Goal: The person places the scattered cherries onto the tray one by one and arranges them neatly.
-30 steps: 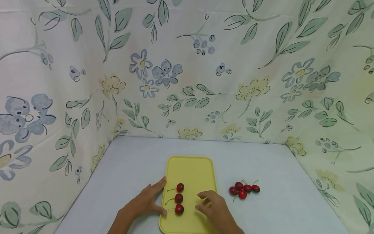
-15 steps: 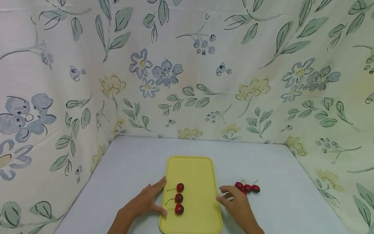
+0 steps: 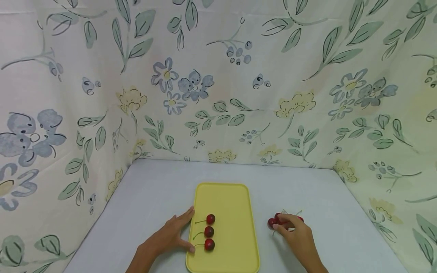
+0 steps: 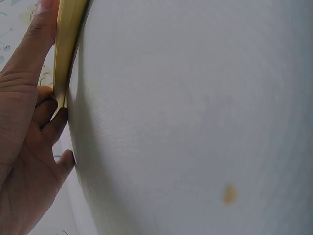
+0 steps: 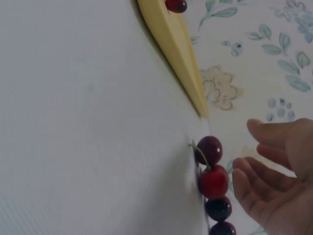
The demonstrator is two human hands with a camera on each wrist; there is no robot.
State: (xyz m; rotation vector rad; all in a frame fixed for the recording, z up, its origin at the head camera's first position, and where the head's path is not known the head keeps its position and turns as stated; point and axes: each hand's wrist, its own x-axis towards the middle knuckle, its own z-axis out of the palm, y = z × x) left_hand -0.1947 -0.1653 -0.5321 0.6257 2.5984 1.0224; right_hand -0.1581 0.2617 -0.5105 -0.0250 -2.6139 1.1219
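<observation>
A yellow tray [image 3: 232, 204] lies on the white table, with three stemmed cherries in a column near its left side, the middle one [image 3: 209, 231] between the others. My left hand [image 3: 172, 233] rests against the tray's left edge, its thumb and fingers spread along the rim. To the right of the tray, my right hand [image 3: 297, 231] hovers over a cluster of several loose cherries [image 3: 272, 223], partly covering them. In the right wrist view its thumb and fingers stand apart beside a bright red cherry [image 5: 213, 182], with nothing between them.
White tabletop [image 3: 341, 212] surrounds the tray and the loose cherries. A floral cloth [image 3: 218, 83] hangs behind the table and along both sides. One small yellowish spot [image 4: 230, 194] shows on the white surface in the left wrist view.
My right hand has moved right, from above the tray to over the loose cherries. The left hand and the cherries on the tray have stayed in place.
</observation>
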